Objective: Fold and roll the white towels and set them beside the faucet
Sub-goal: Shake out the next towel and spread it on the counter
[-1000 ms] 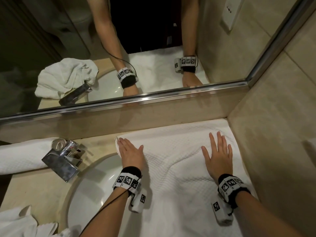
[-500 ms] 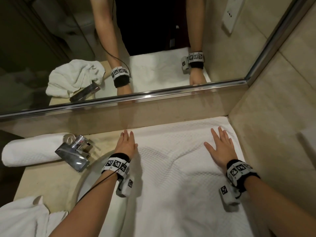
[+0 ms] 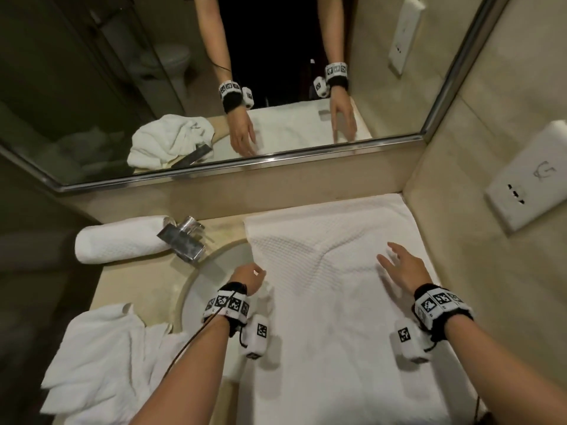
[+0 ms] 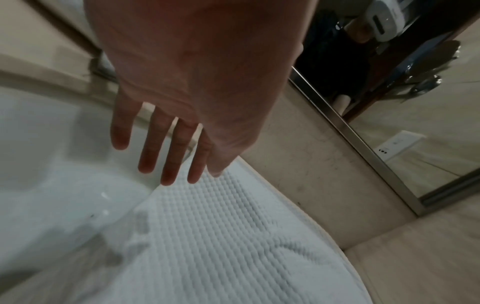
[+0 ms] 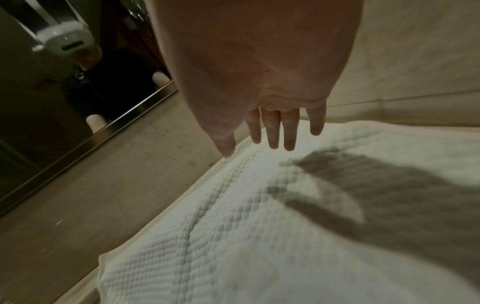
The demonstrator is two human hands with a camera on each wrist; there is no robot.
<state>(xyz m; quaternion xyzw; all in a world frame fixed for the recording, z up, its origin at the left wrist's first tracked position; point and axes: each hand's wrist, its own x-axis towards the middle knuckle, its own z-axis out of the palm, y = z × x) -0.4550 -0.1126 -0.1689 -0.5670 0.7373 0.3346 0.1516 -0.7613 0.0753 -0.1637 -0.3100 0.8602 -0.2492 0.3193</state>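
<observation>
Fingers of my left hand (image 3: 247,279) and right hand (image 3: 405,271) hover spread over the flat towel (image 3: 331,302) (its far edge meets the backsplash (image 3: 276,197)).

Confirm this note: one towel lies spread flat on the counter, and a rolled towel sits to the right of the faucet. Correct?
Not quite. In the head view the rolled towel sits to the left of the faucet, not the right. The spread towel does lie flat on the counter.

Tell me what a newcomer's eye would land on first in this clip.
The flat white towel spread over the counter's right side, partly over the sink, with the left hand at its left edge and the right hand open above it. Left of the faucet lies a rolled towel; a crumpled towel sits near the front-left.
</observation>
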